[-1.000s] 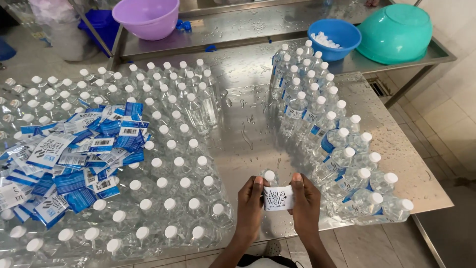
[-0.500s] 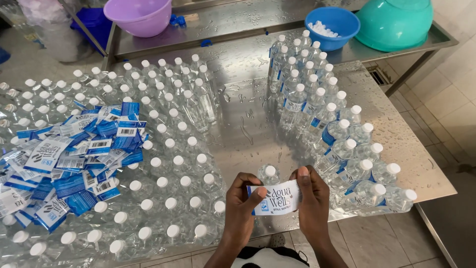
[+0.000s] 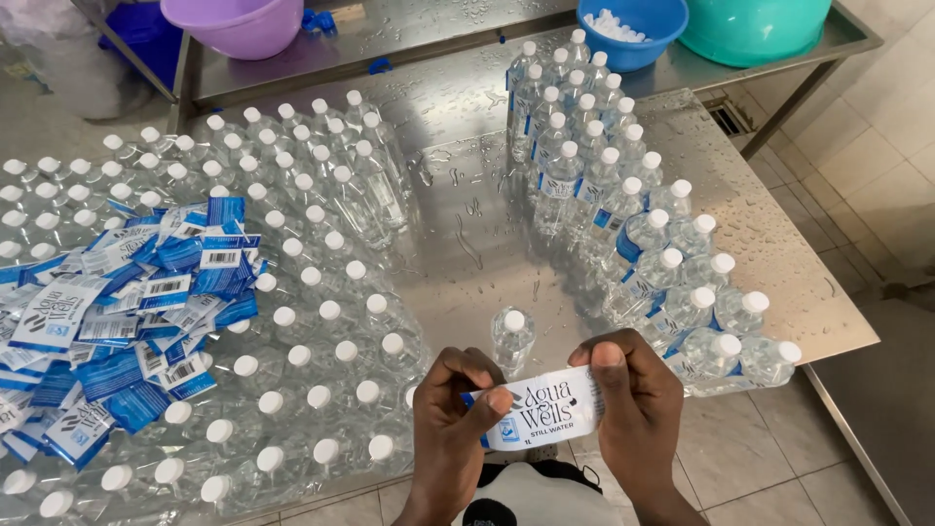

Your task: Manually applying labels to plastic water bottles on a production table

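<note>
Two hands: left hand (image 3: 450,421) and right hand (image 3: 638,401), fingers pinched on opposite ends of label strip (image 3: 539,410), stretched flat | lone capped bottle (image 3: 511,336) just beyond on wet bench (image 3: 779,263) | loose labels (image 3: 127,312) heaped far left on unlabelled bottles (image 3: 321,292)

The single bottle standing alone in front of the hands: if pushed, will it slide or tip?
The lone bottle is tall and narrow, so a high push probably tips it. The steel table is wet, so a low push may slide it. It looks full, thus fairly heavy.

Glossy paper label (image 3: 542,410); clear smooth plastic bottles (image 3: 321,282); wet, shiny brushed-metal table (image 3: 487,253); matt plastic bowls (image 3: 239,21).
</note>
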